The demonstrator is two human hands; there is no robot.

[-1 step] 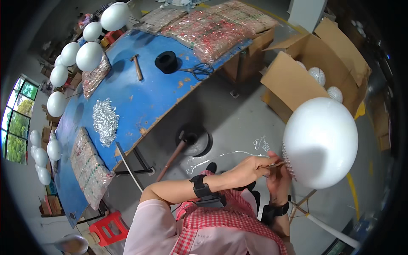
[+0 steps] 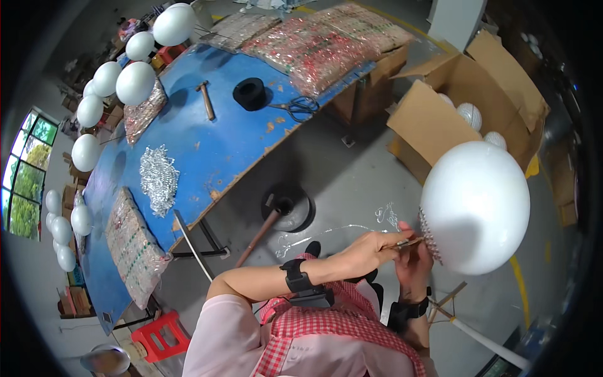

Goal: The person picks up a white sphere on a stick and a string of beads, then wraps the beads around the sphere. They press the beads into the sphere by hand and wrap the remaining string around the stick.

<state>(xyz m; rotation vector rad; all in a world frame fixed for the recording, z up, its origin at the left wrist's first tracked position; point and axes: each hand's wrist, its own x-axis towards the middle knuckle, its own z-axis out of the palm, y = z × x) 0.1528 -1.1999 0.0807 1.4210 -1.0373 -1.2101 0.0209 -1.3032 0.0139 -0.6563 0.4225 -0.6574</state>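
Note:
A large glossy white ball (image 2: pixel 480 207) is at the right, in front of my hands. Rows of small silvery beads (image 2: pixel 429 242) cover a patch of its left side. My left hand (image 2: pixel 377 248) pinches a thin brownish stick (image 2: pixel 409 243) that points toward this patch. My right hand (image 2: pixel 414 270) is just below, close to the ball, with its fingers bent; what it holds, if anything, is hidden. A strand of silvery beads (image 2: pixel 339 227) trails left of the ball, above or along the floor; where it ends near my fingers cannot be made out.
On the blue table (image 2: pixel 220 147) are a hammer (image 2: pixel 205 100), black tape roll (image 2: pixel 249 94), scissors (image 2: pixel 300 108), a bead pile (image 2: pixel 159 181) and wrapped packs (image 2: pixel 320 47). White balls (image 2: pixel 135 83) hang beyond. A cardboard box (image 2: pixel 433 122) holds bead-covered balls; a red stool (image 2: pixel 162 338) stands lower left.
The view has shifted slightly. The ball sits a little higher in the picture, and more of its beaded patch shows. My hands keep nearly the same pose.

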